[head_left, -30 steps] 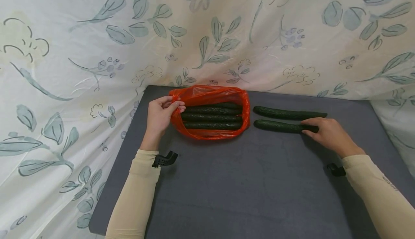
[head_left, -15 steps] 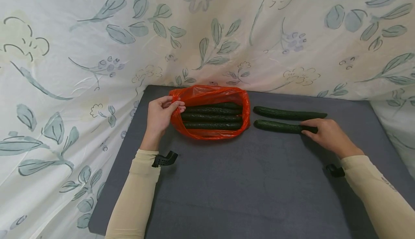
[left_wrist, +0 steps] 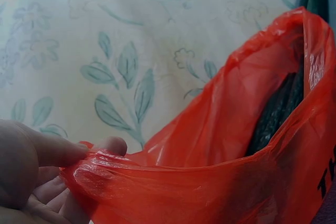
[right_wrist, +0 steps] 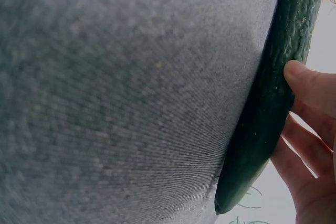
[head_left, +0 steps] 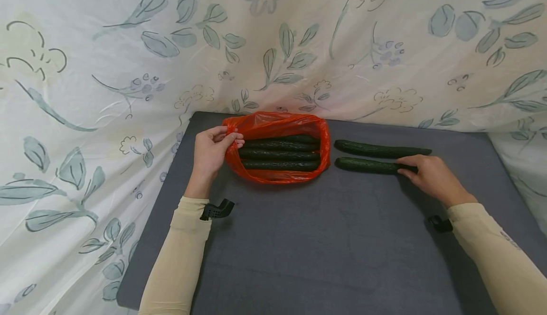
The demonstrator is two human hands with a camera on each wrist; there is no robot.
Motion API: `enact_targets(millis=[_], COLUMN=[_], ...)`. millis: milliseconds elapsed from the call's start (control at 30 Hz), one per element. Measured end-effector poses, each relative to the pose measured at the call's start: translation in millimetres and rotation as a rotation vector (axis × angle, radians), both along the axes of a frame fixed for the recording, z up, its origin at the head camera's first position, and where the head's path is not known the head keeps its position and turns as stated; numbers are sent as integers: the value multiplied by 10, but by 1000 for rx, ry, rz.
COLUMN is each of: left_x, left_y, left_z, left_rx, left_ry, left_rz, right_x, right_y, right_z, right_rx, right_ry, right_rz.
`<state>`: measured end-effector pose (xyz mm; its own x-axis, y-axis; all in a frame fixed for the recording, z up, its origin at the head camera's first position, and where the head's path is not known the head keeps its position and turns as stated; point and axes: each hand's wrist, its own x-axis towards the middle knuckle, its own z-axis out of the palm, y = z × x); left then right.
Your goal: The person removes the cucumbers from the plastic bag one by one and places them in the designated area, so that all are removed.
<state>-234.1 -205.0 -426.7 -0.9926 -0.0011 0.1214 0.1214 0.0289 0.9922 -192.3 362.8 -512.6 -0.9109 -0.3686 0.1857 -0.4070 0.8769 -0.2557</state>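
My left hand (head_left: 212,150) pinches the left rim of a red plastic bag (head_left: 282,180), whose mouth stands wide. Several dark green cucumbers (head_left: 279,155) lie side by side inside it. In the left wrist view, thumb and fingertips grip the gathered film of the bag (left_wrist: 210,187). To the right of the bag, my right hand (head_left: 436,177) holds the right end of a cucumber (head_left: 367,165) between thumb and fingers. In the right wrist view this cucumber (right_wrist: 268,98) lies along the grey surface. A second loose cucumber (head_left: 380,150) rests just behind it, parallel.
Everything lies on a dark grey table (head_left: 325,244). A white cloth (head_left: 350,49) printed with leaves and flowers hangs behind the table and down its left side. Black wrist mounts (head_left: 218,209) sit on both forearms.
Almost nothing differs. The front cucumber's left end has shifted very slightly, with my right hand still on its right end; the left hand and bag stay as they were.
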Motion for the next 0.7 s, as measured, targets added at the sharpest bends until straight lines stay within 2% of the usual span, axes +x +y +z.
enact_targets(millis=[267,700], left_x=[-5,-38], left_y=[-17,32], left_z=[-3,-30], left_rx=[-9,-4], left_ry=[-5,10], left_rz=[3,-17], right_x=[-13,-32], right_y=[9,19], right_z=[-17,-64], right_rx=[-4,-4], right_ry=[8,35], right_rz=[-11,33])
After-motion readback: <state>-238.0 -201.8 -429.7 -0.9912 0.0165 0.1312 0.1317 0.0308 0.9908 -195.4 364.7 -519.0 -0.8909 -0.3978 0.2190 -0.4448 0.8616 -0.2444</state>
